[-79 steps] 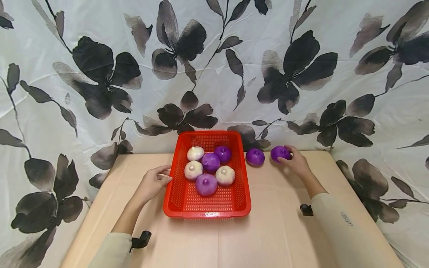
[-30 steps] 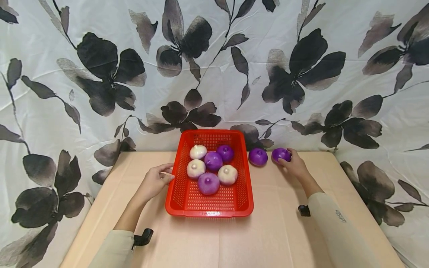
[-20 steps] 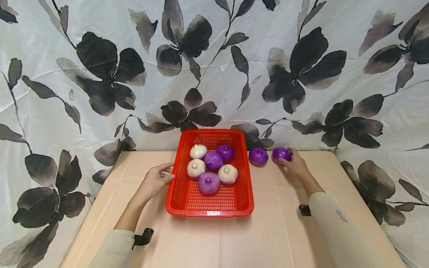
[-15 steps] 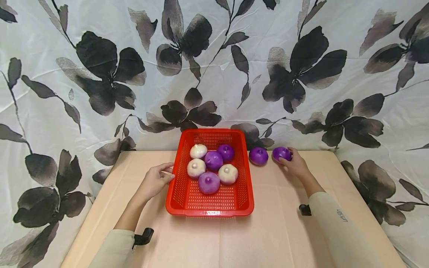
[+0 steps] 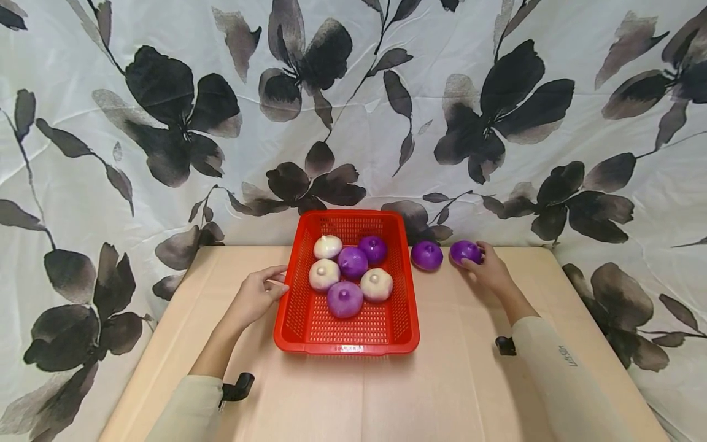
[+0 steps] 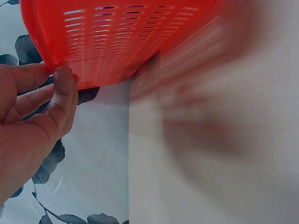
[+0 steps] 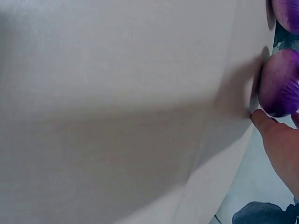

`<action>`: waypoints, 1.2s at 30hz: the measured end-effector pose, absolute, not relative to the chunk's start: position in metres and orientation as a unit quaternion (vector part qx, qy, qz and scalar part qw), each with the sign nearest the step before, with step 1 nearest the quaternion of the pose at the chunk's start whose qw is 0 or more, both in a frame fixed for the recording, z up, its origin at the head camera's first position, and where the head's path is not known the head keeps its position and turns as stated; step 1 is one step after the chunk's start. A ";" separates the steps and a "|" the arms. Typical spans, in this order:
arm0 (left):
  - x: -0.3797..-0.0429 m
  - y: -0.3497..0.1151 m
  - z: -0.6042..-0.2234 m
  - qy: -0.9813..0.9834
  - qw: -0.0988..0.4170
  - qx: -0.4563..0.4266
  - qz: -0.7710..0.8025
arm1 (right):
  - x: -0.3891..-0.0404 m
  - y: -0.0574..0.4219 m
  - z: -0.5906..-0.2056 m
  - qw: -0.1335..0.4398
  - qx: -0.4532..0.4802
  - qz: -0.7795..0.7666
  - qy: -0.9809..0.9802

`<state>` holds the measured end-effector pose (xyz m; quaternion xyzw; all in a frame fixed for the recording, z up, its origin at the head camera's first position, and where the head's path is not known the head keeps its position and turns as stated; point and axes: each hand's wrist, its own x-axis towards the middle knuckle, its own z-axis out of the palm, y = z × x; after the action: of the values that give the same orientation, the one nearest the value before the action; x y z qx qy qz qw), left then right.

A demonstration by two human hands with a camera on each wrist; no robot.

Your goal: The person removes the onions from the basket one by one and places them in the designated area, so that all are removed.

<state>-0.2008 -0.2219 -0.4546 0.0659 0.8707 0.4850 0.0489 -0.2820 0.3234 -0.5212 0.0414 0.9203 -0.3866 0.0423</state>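
My left hand (image 5: 256,296) pinches the left rim of a red perforated plastic basket (image 5: 346,348); in the left wrist view the thumb and fingers meet at the basket's edge (image 6: 44,51). Inside the basket sit 3 purple onions (image 5: 345,299) and 3 white onion-like bulbs (image 5: 377,285). My right hand (image 5: 493,270) holds another purple onion (image 5: 465,252) near the table's back edge, thumb on its near side and fingers behind it. The right wrist view shows the thumb right at this onion (image 7: 279,86); its far side is partly hidden. A second loose purple onion (image 5: 427,255) lies between it and the basket.
A pale tan cloth covers the table (image 5: 442,387). Behind it hangs a white curtain (image 5: 386,178) printed with dark flowers, close to the basket's back end. Black cameras sit at the left wrist (image 5: 239,387) and right wrist (image 5: 505,345).
The head view has shifted slightly. Both hands, the basket and the onions keep their places relative to one another.
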 end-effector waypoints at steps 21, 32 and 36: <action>-0.202 -0.223 -0.456 0.868 0.044 0.074 0.490 | -0.269 0.306 -0.474 -0.042 -0.059 -0.423 0.903; -0.203 -0.223 -0.457 0.865 0.044 0.076 0.495 | -0.256 0.253 -0.435 -0.039 -0.131 -0.433 0.891; -0.202 -0.223 -0.457 0.865 0.043 0.075 0.493 | -0.252 0.231 -0.429 -0.017 -0.161 -0.433 0.887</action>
<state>-0.2021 -0.2232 -0.4574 0.0754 0.8654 0.4935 0.0434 -0.2518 0.2306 -0.4293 -0.1609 0.8866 -0.4334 -0.0174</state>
